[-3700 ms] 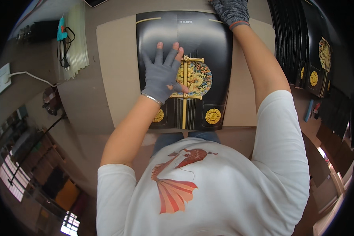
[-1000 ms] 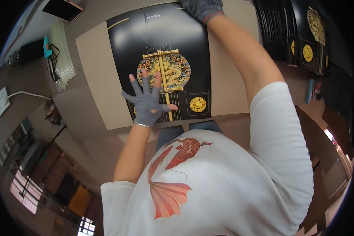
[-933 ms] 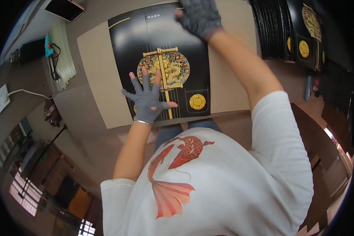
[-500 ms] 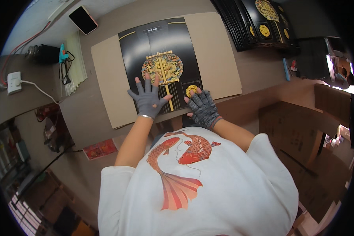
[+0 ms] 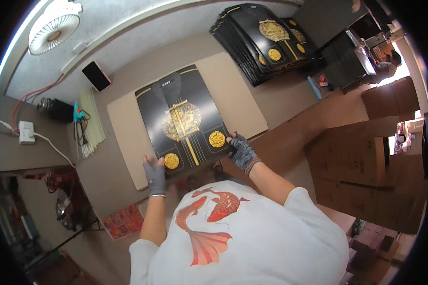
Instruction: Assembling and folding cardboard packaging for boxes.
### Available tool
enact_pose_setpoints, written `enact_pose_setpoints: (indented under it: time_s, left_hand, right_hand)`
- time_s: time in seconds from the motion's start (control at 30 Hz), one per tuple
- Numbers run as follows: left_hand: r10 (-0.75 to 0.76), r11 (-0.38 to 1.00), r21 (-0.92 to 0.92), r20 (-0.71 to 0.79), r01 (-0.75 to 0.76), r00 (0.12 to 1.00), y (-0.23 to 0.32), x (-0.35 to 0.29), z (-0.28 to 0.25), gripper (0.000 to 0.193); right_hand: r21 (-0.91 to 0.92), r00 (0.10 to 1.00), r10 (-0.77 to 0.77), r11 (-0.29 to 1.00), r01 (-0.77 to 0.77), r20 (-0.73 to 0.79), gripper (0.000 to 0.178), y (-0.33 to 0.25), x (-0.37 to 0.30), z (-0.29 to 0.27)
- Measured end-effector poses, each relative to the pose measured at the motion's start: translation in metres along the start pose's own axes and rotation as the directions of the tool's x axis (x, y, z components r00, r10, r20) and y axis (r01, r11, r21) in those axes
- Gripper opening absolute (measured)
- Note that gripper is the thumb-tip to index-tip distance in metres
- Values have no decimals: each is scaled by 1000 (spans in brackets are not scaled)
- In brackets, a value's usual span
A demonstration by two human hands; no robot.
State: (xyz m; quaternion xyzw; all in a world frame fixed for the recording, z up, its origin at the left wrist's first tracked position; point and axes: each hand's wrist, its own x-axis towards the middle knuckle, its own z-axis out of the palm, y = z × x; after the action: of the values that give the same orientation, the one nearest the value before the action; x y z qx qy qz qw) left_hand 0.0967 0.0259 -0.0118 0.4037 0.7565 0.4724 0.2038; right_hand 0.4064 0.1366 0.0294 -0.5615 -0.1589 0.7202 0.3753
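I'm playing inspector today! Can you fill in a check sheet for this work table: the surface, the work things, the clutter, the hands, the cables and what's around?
Surface: brown table with a flat cardboard sheet on it.
Job's things: black flattened box with gold ornaments lying on the cardboard; a stack of similar ones at the far right.
Clutter: smartphone, pale glue sticks, teal glue gun.
Hands: left hand and right hand, both in grey fingerless gloves, each grip on the box's near edge.
Cables: white power strip with a white lead; red wires by the wall.
Surroundings: white fan, brown cartons, another person far right.
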Motion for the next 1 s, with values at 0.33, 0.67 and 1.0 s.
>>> enact_pose_setpoints:
  time_s: [0.33,0.67,1.0]
  left_hand:
    - [-435,516,-302,714,802,549,86,-12,65,32]
    - [-451,645,-367,526,671,721,59,-2,45,39]
    - [-344,919,204,-6,338,939,-1,10,-31,58]
  right_hand:
    - [-295,988,-147,947,127,-46,24,-49,6,-12]
    - [14,899,-410,909,417,-156,12,-325,76,-89]
    - [-118,880,-399,917,382,-255,20,-363,191,-116]
